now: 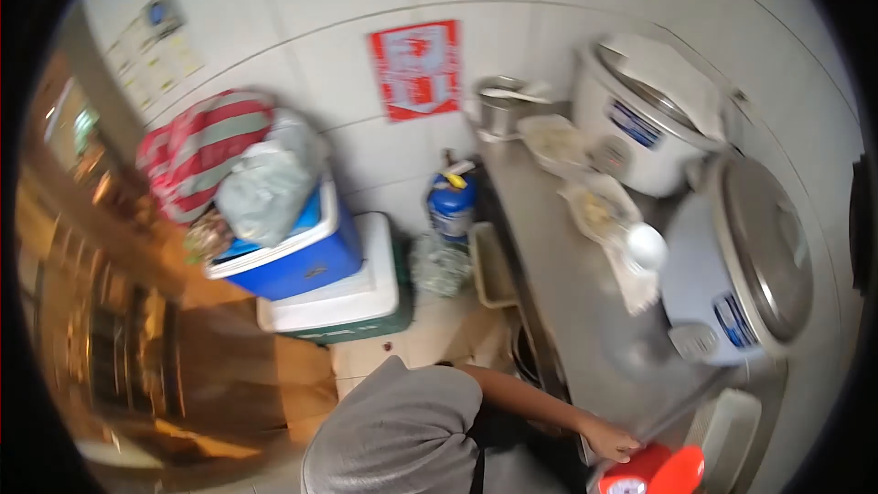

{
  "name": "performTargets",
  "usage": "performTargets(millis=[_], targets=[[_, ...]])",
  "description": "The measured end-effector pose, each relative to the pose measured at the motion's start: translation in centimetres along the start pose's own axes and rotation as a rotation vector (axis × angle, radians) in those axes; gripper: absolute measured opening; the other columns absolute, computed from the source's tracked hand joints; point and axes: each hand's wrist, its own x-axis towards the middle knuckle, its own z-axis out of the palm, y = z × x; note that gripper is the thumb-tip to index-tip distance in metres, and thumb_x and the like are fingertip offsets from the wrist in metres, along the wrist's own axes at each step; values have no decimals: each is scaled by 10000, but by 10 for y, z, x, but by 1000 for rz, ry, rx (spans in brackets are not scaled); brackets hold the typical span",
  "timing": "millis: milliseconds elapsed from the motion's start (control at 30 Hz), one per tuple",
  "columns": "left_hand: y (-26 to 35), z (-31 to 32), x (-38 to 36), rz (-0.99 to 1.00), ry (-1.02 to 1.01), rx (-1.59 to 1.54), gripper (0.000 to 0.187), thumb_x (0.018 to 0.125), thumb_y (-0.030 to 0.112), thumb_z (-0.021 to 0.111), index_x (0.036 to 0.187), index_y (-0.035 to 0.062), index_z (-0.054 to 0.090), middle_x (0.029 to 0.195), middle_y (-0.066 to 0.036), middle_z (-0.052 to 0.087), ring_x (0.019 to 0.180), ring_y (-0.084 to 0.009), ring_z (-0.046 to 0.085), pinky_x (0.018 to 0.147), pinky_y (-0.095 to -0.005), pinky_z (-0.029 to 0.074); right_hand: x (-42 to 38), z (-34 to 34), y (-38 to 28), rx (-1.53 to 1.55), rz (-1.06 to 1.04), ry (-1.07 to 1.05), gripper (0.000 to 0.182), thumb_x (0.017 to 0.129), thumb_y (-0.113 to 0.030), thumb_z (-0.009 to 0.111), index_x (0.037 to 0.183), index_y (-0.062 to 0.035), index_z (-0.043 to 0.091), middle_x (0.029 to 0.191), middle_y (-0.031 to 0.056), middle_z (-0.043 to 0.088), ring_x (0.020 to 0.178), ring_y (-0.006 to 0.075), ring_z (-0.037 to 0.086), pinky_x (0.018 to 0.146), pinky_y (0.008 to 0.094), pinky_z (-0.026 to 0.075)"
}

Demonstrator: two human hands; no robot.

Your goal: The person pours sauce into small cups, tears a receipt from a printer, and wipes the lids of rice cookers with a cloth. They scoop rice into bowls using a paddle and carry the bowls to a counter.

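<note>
The left hand rests at the steel counter edge, fingers curled, apparently gripping nothing, just beside a red container. The closed rice cooker stands on the counter beyond it. No right hand shows.

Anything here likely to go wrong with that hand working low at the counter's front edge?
The hand grips the counter edge right beside a red container; a bump might knock it off. The white ladle and plates lie loose next to the near rice cooker, so a jolt may shift them. The frame is blurred; fingers are unclear.
</note>
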Motion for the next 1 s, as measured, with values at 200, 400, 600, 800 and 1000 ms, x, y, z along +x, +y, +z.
performTargets(millis=[200, 400, 600, 800, 1000], targets=[[2, -35, -165, -238, 558, -108, 409, 897, 260, 440, 1177, -38, 438, 1027, -185, 566, 918, -272, 559, 789, -340, 428, -87, 258, 32, 25, -374, -948, 465, 779, -199, 633, 1172, 5, 493, 1086, 189, 534, 1023, 321, 487, 946, 399, 315], [-8, 0, -272, -258, 1040, -324, 360, 879, 240, 466, 1128, -18, 500, 1012, -137, 583, 942, -207, 552, 836, -321, 426, -143, 356, 160, -235, -606, -1227, 463, 642, -166, 707, 1027, 22, 531, 1012, 189, 560, 1018, 341, 497, 918, 410, 350], [-16, -6, -311, -263, 1100, -351, 387, 917, 290, 440, 1157, -10, 484, 1026, -99, 582, 937, -155, 532, 836, -286, 416, -121, 343, 100, -175, -788, -1289, 358, 875, -376, 492, 791, -44, 593, 766, 161, 579, 662, 283, 556, 586, 369, 470], [-23, -57, -308, -221, 1033, -409, 365, 909, 278, 463, 1152, 9, 503, 1017, -90, 600, 1005, -153, 541, 876, -288, 405, -138, 350, 115, -214, -454, -1176, 460, 662, -270, 726, 947, 49, 556, 847, 225, 585, 793, 402, 551, 689, 435, 440], [-32, -143, -268, -185, 939, -606, 377, 929, 314, 419, 1223, 83, 465, 1047, -30, 592, 961, -104, 538, 777, -256, 430, -130, 341, 115, -52, -355, -1172, 263, 725, -185, 687, 709, 35, 544, 688, 196, 547, 649, 376, 527, 575, 403, 421]])
